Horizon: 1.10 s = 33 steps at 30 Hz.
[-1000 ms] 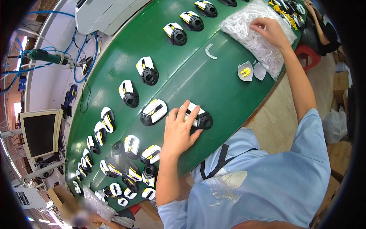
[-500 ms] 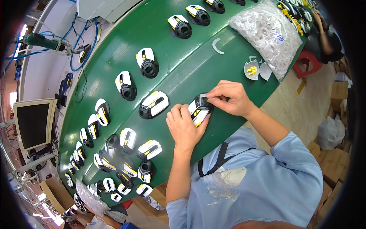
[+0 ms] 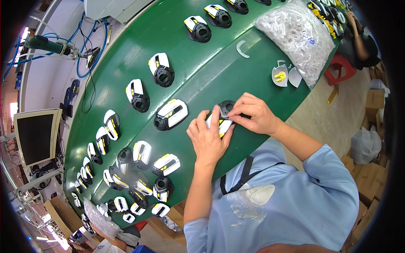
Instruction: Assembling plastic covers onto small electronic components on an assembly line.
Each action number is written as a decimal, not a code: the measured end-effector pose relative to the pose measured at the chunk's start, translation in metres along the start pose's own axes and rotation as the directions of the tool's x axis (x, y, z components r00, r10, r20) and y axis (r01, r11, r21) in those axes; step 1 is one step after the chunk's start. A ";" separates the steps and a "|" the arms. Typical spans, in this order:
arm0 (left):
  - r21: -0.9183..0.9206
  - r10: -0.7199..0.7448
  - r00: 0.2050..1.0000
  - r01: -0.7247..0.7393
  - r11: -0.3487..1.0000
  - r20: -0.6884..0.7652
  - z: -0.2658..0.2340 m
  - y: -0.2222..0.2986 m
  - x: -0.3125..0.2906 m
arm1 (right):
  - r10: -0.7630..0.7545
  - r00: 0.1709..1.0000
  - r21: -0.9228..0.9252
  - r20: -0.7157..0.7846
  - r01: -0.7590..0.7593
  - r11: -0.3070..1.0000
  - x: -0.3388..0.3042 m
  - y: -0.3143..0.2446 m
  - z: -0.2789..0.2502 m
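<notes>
My left hand holds a white, black and yellow plastic housing against the green table, fingers laid over its white part. The housing's black end with a round opening faces away from me. My right hand pinches at the middle of the housing, thumb and forefinger together on what looks like a thin pale strip. Fingers partly cover that strip. A similar housing lies just left of my hands. A loose translucent curved strip rests farther off on the table.
A big clear bag of translucent strips lies at the far right, beside a small pale tray with yellow pieces. Several more housings line the green table to the left. A monitor stands left; a red stool stands right.
My right fingers have shifted from the housing's black end down toward its middle, uncovering the round opening. My left forefinger now reaches farther up the housing.
</notes>
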<state>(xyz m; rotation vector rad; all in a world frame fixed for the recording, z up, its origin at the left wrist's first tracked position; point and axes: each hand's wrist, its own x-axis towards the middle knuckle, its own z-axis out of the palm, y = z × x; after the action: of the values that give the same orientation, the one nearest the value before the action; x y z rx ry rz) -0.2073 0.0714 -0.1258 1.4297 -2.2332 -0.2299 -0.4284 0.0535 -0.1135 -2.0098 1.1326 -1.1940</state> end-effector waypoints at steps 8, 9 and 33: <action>0.026 0.052 0.998 -0.053 0.998 0.018 -0.001 0.000 0.007 | 0.017 0.999 -0.121 0.041 -0.012 0.993 -0.006 -0.008 -0.003; 0.031 0.076 0.997 -0.077 0.997 0.030 -0.003 0.000 0.010 | -0.022 0.997 -0.189 0.073 0.036 0.981 -0.008 -0.008 -0.007; -0.036 0.146 0.989 -0.144 0.989 0.038 -0.006 -0.004 0.013 | 0.246 0.949 -0.649 -0.199 -0.316 0.692 -0.069 0.034 -0.163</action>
<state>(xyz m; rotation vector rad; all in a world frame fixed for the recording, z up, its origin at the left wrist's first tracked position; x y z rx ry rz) -0.2061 0.0586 -0.1178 1.2492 -2.3428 -0.2478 -0.6035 0.0914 -0.0938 -2.1526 2.0802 -0.7729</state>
